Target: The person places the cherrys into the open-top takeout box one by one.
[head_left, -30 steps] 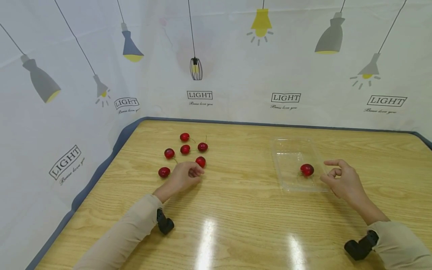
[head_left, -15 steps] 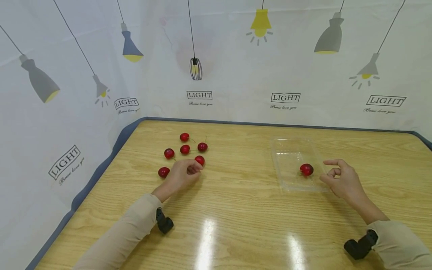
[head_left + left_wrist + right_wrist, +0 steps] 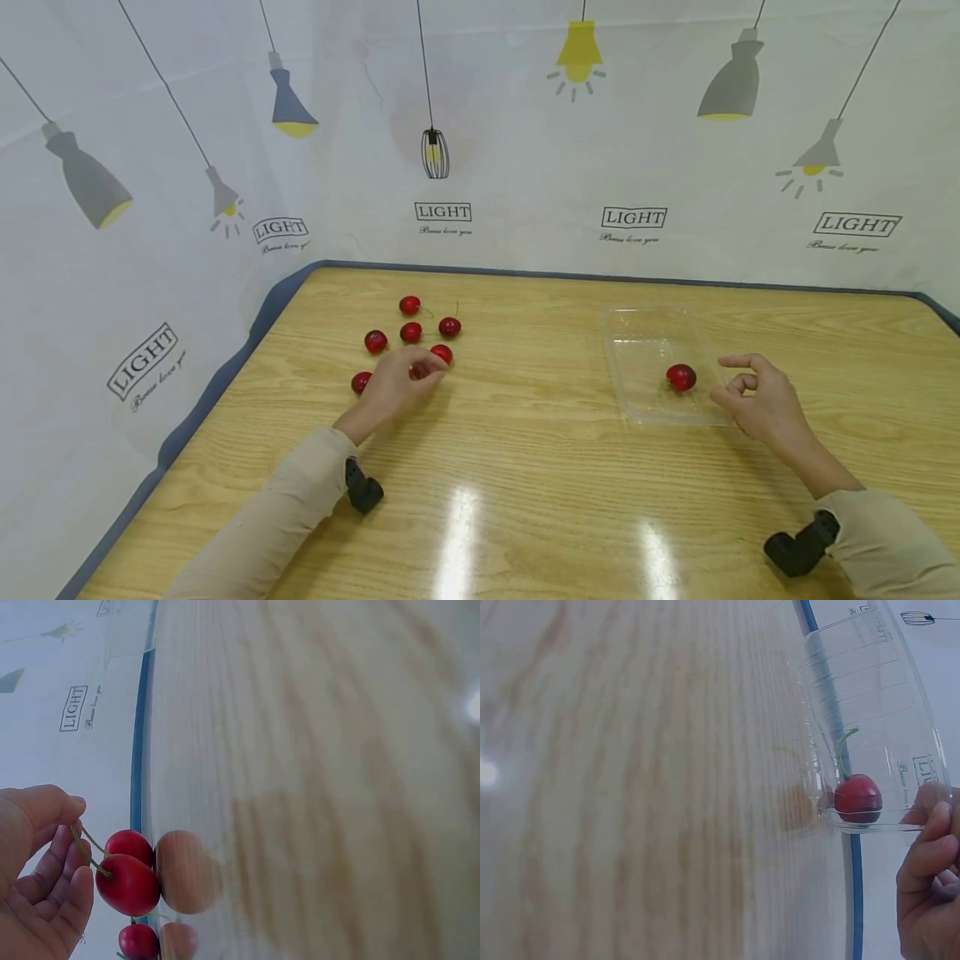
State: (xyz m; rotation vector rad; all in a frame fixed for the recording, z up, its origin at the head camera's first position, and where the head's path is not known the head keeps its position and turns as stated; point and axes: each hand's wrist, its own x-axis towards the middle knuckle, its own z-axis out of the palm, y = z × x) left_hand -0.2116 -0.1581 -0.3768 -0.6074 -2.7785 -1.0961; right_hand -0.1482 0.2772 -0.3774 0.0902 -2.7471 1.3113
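My left hand (image 3: 397,379) is among the cherries at the left of the table. Its thumb and index finger pinch the green stem of a red cherry (image 3: 127,885), whose fruit sits against the tabletop in the left wrist view. In the head view this cherry (image 3: 442,355) shows just beyond the fingertips. On the right, a clear plastic container (image 3: 641,362) holds one dark red cherry (image 3: 858,799) with its stem up. My right hand (image 3: 765,400) pinches the container's near right rim between thumb and fingers.
Several more cherries lie loose around the left hand, including one (image 3: 410,332) behind it and one (image 3: 362,382) partly hidden by it. The wooden table (image 3: 525,442) has a blue edge, with a white printed curtain (image 3: 525,150) behind and at the left.
My left hand has shifted slightly left and away from me, and the cherry at its fingertips has moved a little the same way. The right hand and container have stayed in place.
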